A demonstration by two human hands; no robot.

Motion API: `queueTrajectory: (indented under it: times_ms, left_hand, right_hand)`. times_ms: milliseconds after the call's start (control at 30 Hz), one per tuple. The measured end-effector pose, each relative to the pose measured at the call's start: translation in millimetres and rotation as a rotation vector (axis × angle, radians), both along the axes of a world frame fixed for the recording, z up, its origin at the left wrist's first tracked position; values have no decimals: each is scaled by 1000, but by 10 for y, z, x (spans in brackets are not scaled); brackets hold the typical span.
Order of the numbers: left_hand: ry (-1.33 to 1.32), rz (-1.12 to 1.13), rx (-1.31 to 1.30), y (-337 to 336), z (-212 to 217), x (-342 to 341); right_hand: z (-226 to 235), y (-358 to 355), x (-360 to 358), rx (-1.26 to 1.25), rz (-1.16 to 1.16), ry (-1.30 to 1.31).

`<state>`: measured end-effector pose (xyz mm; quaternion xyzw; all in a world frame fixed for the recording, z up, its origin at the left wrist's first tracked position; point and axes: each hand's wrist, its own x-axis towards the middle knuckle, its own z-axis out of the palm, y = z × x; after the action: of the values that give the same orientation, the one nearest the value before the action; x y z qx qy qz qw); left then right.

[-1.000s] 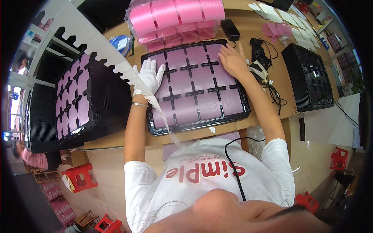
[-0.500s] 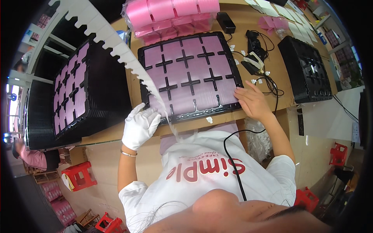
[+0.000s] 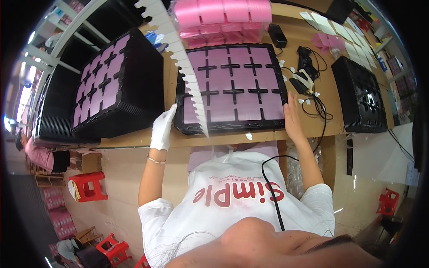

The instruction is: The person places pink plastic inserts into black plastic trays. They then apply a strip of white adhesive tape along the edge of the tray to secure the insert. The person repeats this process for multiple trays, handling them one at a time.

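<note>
Head view: A seated-height look down at a brown worktable (image 3: 292,31); clock directions are taken from the middle of the central tray.
Central tray: A black tray (image 3: 232,127) lies flat at the near side of the table, its lilac-pink face divided by black plus-shaped ridges.
Gloved left hand: The left hand (image 3: 162,129), in a white glove, is at 8 o'clock, fingers straight and released, tips at the tray's side edge; whether they press on it I cannot tell.
Bare right hand: The right hand (image 3: 292,120) is at 4 o'clock, fingers extended and unclenched, laid along the opposite side edge.
Serrated strip: A white strip (image 3: 176,47) with a toothed edge slants from 11 o'clock down to 7, covering part of the tray.
Pink rolls: Glossy pink rolls (image 3: 222,13) sit just beyond the tray at 12 o'clock.
Tray stacks: A tall black stack (image 3: 145,82) with a lilac-pink top stands at 9 o'clock; another black stack (image 3: 357,96) stands at 3.
Small items: A black box (image 3: 278,36) is at 1 o'clock, tangled black cables (image 3: 319,109) near 4, white papers (image 3: 337,27) at 2.
Floor: A red stool (image 3: 91,187) is at 8 o'clock.
</note>
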<state>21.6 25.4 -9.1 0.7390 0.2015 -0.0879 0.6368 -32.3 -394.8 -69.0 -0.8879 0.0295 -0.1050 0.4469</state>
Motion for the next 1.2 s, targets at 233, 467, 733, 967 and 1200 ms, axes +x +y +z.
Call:
queueTrajectory:
  times_ms: [233, 467, 733, 967, 1200]
  left_hand:
    - [-244, -202, -195, -460, 681, -16]
    - [-531, 91, 292, 759, 1713, -119]
    - [-546, 410, 96, 3526, 1689, 189]
    - [-106, 339, 1031, 3814, 1587, 491]
    - [-1067, -279, 1078, 1353, 1734, 568]
  right_hand:
    - [69, -144, 31, -171, -117, -276]
    - [458, -155, -177, 188, -128, -380]
    - [318, 143, -105, 245, -77, -269]
    - [379, 193, -51, 215, -81, -250]
    - [560, 329, 65, 72, -31, -309]
